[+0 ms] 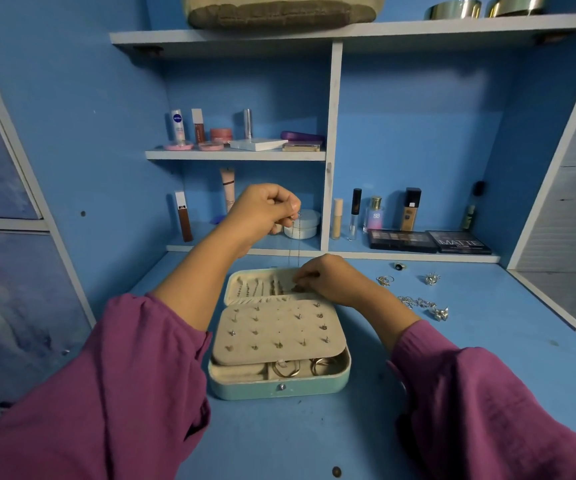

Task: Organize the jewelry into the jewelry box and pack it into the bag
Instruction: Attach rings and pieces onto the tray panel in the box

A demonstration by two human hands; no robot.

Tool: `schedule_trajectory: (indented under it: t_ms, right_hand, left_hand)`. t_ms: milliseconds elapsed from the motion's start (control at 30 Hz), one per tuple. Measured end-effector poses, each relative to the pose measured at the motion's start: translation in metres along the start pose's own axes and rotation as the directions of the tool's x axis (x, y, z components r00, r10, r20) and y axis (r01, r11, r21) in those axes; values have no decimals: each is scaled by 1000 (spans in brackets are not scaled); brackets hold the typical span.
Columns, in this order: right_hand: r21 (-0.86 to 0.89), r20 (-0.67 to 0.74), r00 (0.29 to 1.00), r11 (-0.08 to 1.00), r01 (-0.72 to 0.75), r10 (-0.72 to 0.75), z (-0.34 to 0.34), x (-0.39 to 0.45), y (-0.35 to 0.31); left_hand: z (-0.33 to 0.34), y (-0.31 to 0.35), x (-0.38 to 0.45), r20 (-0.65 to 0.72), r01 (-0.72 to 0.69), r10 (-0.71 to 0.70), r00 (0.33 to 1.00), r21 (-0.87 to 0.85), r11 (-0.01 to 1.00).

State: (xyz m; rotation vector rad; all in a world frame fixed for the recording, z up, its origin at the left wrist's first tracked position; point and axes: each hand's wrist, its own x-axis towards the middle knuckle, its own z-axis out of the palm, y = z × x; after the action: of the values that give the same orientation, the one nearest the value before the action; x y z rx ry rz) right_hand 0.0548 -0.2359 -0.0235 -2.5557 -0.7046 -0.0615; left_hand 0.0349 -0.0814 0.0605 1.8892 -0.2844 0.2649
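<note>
A teal jewelry box [279, 388] lies open on the blue desk, its beige panel studded with several earrings and rings in the front compartment. My left hand [262, 211] is raised above the box and pinches the top of a thin chain necklace [295, 247] that hangs down into the lid. My right hand [328, 278] rests at the lid's right side and pinches the chain's lower end. Loose silver jewelry [418, 302] lies on the desk to the right. A woven bag [279, 12] sits on the top shelf.
Rings [385, 280] and a dark ring [399, 266] lie right of the box. Makeup palettes [428, 241], bottles and tubes stand on the shelves behind. Two metal bangles [452, 8] sit top right. The desk's right edge runs diagonally near the jewelry.
</note>
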Motion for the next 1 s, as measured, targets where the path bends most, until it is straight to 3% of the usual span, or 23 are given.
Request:
schedule_trajectory:
  t_ms: [167,333,500,600,767,900,1000]
  right_hand:
    - [56,28,1000,998,-15,13,-1,0,1]
    - [239,12,993,964,-117,118,4,0,-3]
    - [145,-112,991,988,-51,68,9,1,-1]
    - [150,-86,995,988,-44,57,5,1,2]
    - [338,17,997,937,-82,81,-9,-1,10]
    - [230,-41,996,971,-62,73,-9,-2,10]
    - [159,40,998,986,-51,45,-3,-1,7]
  left_hand:
    - [3,1,3,-38,-57,54,998,-85,995]
    - [4,6,4,-56,-87,80,995,-151,985]
    - [2,4,3,-58,-73,67,996,-108,991]
    - [-1,-1,2,-66,-48,43,997,-72,996]
    - [-4,-10,-1,-57,-19,17,998,-44,999]
    - [-5,-15,-1,-38,-14,14,999,-12,1000]
    - [-4,-18,-1,-10,-10,10,1000,13,1000]
